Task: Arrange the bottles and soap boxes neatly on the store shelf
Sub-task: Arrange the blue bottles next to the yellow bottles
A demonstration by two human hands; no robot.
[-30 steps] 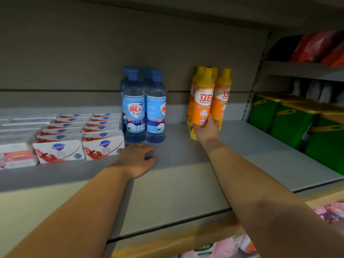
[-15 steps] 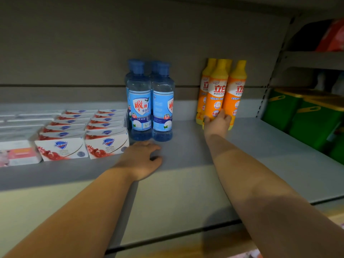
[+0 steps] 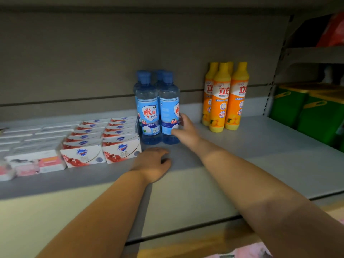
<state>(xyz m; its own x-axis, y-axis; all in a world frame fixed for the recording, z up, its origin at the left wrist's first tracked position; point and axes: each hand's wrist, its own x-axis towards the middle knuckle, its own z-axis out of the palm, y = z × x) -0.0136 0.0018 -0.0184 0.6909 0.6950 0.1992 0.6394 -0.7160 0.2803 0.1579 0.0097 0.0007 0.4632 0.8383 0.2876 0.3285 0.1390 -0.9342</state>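
While the left hand (image 3: 152,163) rests loosely curled and empty on the grey shelf (image 3: 260,164), probably as a brace, the right hand (image 3: 186,130) wraps thumb and fingers round the front right blue detergent bottle (image 3: 169,112), seemingly to square it with its group. Safeguard soap boxes (image 3: 104,144) sit just left; orange detergent bottles (image 3: 221,97) stand apart, right. Rear bottles are mostly hidden, and the far-left boxes blur.
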